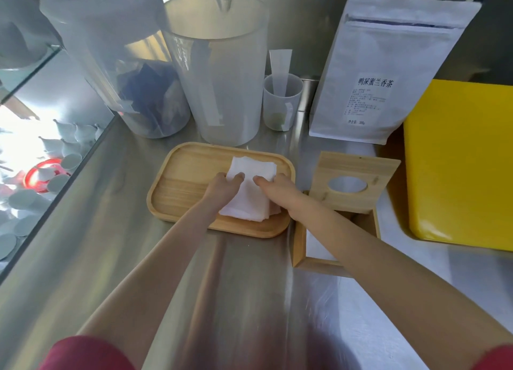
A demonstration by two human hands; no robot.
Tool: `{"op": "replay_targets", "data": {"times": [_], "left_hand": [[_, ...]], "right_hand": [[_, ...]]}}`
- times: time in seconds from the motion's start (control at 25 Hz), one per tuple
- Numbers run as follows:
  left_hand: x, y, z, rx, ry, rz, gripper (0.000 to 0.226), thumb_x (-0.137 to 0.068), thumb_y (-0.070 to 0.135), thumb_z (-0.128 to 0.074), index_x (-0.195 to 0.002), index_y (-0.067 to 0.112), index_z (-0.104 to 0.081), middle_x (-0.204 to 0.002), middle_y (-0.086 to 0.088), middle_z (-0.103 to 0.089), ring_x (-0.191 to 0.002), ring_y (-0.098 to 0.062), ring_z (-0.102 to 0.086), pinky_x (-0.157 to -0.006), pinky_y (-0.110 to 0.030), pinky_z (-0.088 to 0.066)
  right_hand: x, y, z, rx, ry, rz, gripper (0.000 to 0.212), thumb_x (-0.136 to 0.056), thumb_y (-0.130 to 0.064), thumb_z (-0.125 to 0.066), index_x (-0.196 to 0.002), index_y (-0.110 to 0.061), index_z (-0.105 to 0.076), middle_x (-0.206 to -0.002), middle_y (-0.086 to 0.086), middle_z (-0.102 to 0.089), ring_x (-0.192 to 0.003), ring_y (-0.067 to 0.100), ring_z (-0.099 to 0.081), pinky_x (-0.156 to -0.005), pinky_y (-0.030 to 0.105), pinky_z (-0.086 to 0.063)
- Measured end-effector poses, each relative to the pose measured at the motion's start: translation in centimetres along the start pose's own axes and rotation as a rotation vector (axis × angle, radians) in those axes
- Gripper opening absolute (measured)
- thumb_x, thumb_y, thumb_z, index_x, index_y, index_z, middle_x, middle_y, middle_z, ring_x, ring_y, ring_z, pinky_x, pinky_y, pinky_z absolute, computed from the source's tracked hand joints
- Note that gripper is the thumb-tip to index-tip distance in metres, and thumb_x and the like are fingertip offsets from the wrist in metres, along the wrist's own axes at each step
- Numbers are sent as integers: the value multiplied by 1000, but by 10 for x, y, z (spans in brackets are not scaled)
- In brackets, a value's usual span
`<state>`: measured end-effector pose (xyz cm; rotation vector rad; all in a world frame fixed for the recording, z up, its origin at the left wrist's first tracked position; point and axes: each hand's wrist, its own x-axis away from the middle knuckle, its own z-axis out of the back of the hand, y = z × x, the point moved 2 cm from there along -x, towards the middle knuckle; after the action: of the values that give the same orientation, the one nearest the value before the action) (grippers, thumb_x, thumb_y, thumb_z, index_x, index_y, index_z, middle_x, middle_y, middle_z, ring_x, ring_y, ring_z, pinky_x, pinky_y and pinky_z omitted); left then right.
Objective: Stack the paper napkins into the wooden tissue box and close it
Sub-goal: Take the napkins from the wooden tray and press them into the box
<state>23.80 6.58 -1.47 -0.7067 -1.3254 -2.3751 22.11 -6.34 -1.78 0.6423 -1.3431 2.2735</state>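
A stack of white paper napkins [251,196] lies on the right half of a wooden tray [183,180]. My left hand [223,187] grips the stack's left side and my right hand [273,185] grips its right side; the top napkin [254,167] is lifted and bent up at the far end. To the right stands the wooden tissue box [301,247], open, with white napkins [316,247] inside. Its lid [358,180], with an oval hole, is raised upright at the far side. My right forearm crosses over the box.
Two large translucent pitchers [222,72] [116,64] stand behind the tray on the steel counter [249,300]. A small measuring cup [281,103] and a white tea pouch [388,72] stand at the back right. A yellow bin [460,164] sits at right, a glass edge [55,197] at left.
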Motion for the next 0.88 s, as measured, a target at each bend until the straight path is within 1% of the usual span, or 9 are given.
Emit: {"op": "replay_targets", "data": {"times": [0.12,0.28,0.36,0.48,0.56,0.68,0.76,0.8,0.88], "left_hand": [[-2,-1,-6,146,-47,38,60,-88,40,-46,-137,5,-38,-138,-13,-47,-125,-31,-45,-106,-41,-36],[0,3,-15,293,-119,104,62,-86,39,-50,-138,6,-36,-137,-14,-49,-123,-31,-48,-107,-44,-38],[2,5,-14,352,-122,135,60,-86,36,-53,-135,3,-39,-126,-13,-56,-113,-29,-55,-98,-40,-46],[1,4,-10,500,-146,157,48,-87,26,-55,-125,-1,-46,-91,-7,-61,-80,-20,-60,-65,-30,-49],[0,-2,-7,505,-138,161,42,-87,22,-56,-121,-2,-50,-84,-6,-60,-75,-20,-59,-63,-29,-48],[-3,-8,-5,516,-137,170,41,-85,17,-59,-119,-4,-53,-87,-10,-63,-84,-26,-61,-81,-38,-51],[-1,-11,-3,591,-176,188,42,-83,15,-62,-120,-4,-54,-98,-14,-65,-93,-30,-61,-92,-42,-50],[1,-12,-1,647,-206,200,42,-83,15,-63,-120,-2,-54,-103,-15,-65,-95,-30,-62,-89,-41,-52],[7,-14,1,756,-307,205,38,-83,16,-62,-117,2,-56,-100,-14,-67,-87,-28,-67,-70,-34,-60]], "right_hand": [[-2,4,-2,-25,1,-13,57,-89,-44,-44,-130,-4,-38,-132,14,-47,-116,30,-47,-86,33,-42],[-4,8,-2,-89,7,-45,62,-88,-45,-45,-135,-6,-34,-137,15,-42,-121,30,-44,-99,37,-43],[-4,9,-1,-95,16,-53,63,-88,-43,-45,-137,-6,-30,-140,15,-39,-123,31,-42,-102,41,-41],[-4,9,-3,-100,26,-49,58,-89,-35,-47,-136,-5,-29,-140,16,-37,-123,31,-41,-95,36,-42],[-3,9,-5,-120,48,-44,58,-87,-31,-51,-135,-6,-29,-139,17,-37,-123,31,-39,-88,34,-40],[-2,7,-5,-217,81,-47,58,-83,-30,-59,-129,-8,-32,-133,16,-43,-123,31,-40,-94,39,-44],[0,5,-4,-273,72,-45,57,-82,-29,-61,-127,-8,-34,-130,14,-48,-120,31,-45,-99,43,-43],[3,4,-3,-299,61,-41,56,-82,-29,-62,-126,-8,-35,-129,13,-49,-117,30,-48,-99,44,-44],[10,1,-2,-366,26,-24,54,-82,-27,-63,-125,-7,-38,-128,13,-52,-114,29,-51,-98,42,-45]]}}
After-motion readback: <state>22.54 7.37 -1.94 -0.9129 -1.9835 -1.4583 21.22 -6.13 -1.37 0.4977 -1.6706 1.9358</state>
